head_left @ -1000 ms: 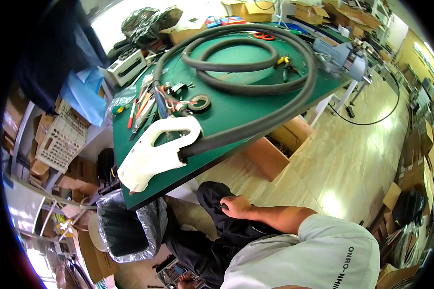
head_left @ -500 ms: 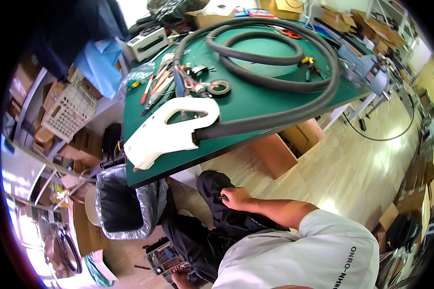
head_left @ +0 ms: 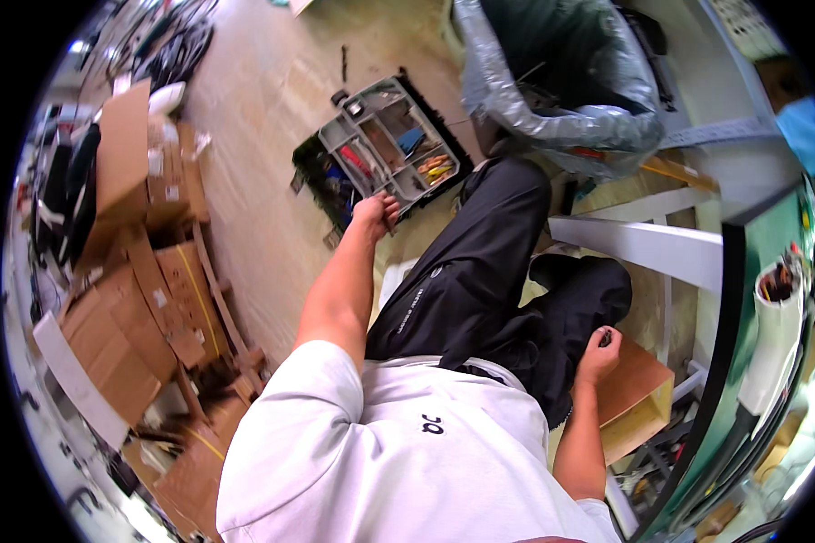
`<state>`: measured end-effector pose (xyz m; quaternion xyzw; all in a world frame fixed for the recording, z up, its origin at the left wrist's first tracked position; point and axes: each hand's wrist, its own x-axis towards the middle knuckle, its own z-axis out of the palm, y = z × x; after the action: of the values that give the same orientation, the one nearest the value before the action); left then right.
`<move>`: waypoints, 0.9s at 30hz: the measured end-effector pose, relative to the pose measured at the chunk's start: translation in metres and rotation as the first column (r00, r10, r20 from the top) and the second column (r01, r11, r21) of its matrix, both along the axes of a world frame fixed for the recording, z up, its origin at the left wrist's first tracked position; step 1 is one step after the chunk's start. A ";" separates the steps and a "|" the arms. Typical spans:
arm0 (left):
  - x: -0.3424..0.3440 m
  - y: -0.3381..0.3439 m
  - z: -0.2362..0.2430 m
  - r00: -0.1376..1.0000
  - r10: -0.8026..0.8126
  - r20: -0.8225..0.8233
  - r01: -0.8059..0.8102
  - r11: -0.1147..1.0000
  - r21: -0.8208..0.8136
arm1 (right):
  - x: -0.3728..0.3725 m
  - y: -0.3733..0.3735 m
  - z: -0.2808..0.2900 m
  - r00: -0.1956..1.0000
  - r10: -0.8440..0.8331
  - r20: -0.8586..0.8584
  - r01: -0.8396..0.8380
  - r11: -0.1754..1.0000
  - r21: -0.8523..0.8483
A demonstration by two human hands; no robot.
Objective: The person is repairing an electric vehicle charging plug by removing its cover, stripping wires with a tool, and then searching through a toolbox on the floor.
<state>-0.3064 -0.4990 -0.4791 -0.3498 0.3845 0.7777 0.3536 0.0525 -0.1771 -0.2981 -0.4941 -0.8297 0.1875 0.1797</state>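
Pale floor [head_left: 244,136] below, and aslant on it lay the grey toolbox [head_left: 409,186], long compartments [head_left: 382,143] running upper left to lower right; right at its near edge, the left hand [head_left: 378,213], fingers curled, on what I couldn't tell; across, the right hand [head_left: 597,356] had fingers clamped on a small dark object [head_left: 606,338]

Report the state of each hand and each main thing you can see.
Left hand: fingers curled, contents unclear
Right hand: closed around a small dark thing
Toolbox: open, filled compartments
Bin: open, bag-lined
Cardboard boxes: heaped, one flap up
White handle: lying on green table
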 end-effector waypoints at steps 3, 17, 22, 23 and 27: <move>0.010 -0.003 -0.017 0.999 0.034 0.026 -0.036 0.997 0.061 | -0.004 0.010 -0.001 0.998 0.052 0.038 -0.052 0.999 0.001; -0.059 0.035 -0.025 0.995 0.053 0.079 -0.036 0.979 -0.200 | -0.039 0.012 0.005 0.985 0.042 0.166 -0.045 0.999 0.014; -0.082 0.042 -0.044 0.997 0.053 0.050 -0.038 0.961 -0.273 | -0.047 0.017 0.004 0.973 0.046 0.224 -0.047 0.999 -0.004; -0.084 0.035 -0.061 0.998 0.044 0.042 -0.035 0.979 -0.202 | -0.047 0.020 0.002 0.970 0.060 0.234 -0.061 0.998 -0.005; -0.096 0.032 -0.104 0.999 0.004 0.053 0.008 0.974 -0.224 | -0.047 0.027 0.000 0.972 0.067 0.226 -0.057 0.997 -0.049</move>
<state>-0.4025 -0.4672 -0.5827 -0.4077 0.4607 0.7193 0.3227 0.0058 -0.1497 -0.2978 -0.4900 -0.8556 0.1528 0.0672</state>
